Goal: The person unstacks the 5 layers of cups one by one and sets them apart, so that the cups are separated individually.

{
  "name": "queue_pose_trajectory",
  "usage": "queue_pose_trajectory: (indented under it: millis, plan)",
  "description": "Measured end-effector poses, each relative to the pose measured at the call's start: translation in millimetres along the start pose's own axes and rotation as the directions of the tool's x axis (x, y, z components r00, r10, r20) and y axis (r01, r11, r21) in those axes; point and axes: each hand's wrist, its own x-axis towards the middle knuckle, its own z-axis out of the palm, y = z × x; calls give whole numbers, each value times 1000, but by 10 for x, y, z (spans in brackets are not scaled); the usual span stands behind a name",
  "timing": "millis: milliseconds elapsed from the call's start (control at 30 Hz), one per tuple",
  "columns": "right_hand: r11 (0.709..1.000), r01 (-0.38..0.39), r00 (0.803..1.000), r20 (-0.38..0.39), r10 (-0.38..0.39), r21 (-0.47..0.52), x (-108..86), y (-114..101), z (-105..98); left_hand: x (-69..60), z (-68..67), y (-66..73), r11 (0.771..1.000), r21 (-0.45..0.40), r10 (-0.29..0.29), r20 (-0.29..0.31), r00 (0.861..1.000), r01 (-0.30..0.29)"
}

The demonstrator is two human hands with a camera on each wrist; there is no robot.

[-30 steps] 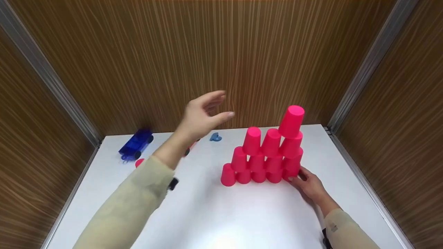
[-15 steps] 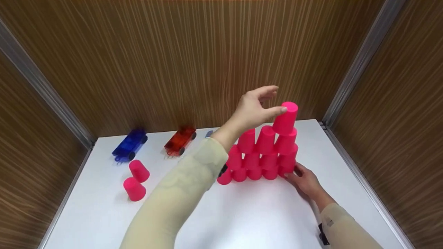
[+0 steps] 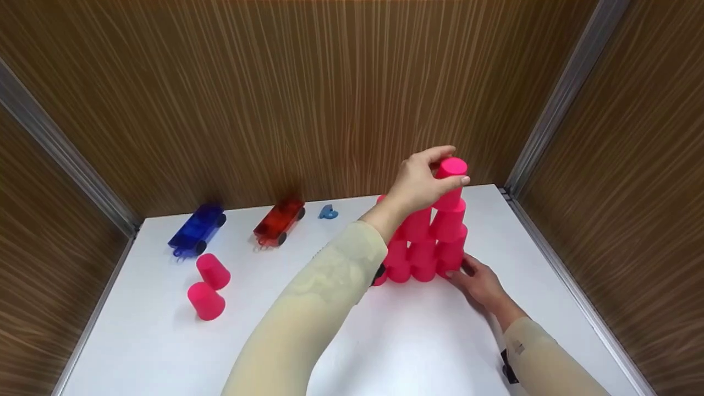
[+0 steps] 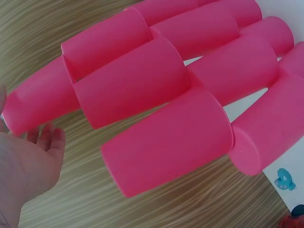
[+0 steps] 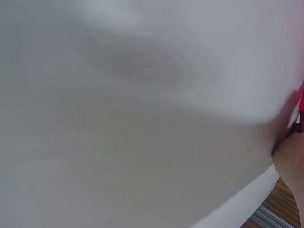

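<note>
On the white table (image 3: pixel 418 352) rises a stepped wall of pink cups (image 3: pixel 422 250), narrow ends up. The right hand (image 3: pixel 484 283) holds the base cup (image 3: pixel 443 269) at its right end. The left hand (image 3: pixel 418 184), nearer the top cup (image 3: pixel 452 168), curves round it, thumb in front, fingers behind (how firmly, I cannot tell); that cup's long axis runs upright between them.
</note>
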Motion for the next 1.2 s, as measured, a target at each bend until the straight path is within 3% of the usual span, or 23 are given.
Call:
queue_pose_trajectory:
  millis: [233,400,633,833,1000,1200]
  plan:
    - [998,-34,999,27,33,52,17,-8,-3,-26,-14,19,1000,14,-24,-9,1000,25]
    - [997,-31,999,40,29,67,32,1,-20,-92,-127,89,1000,11,2,-21,1000,-2]
    - [999,-35,999,41,36,-10,63,34,-63,-245,-436,198,997,0,82,-23,996,-82]
    - [999,-37,999,35,38,-39,71,46,-75,-408,-745,230,993,22,116,-55,992,-115]
    - [999,-14,999,32,15,-39,90,42,-68,-569,-1008,166,989,36,146,-127,981,-142]
    - [999,-6,1000,30,7,-38,116,58,-70,-817,-1291,-26,989,58,142,-199,970,-133]
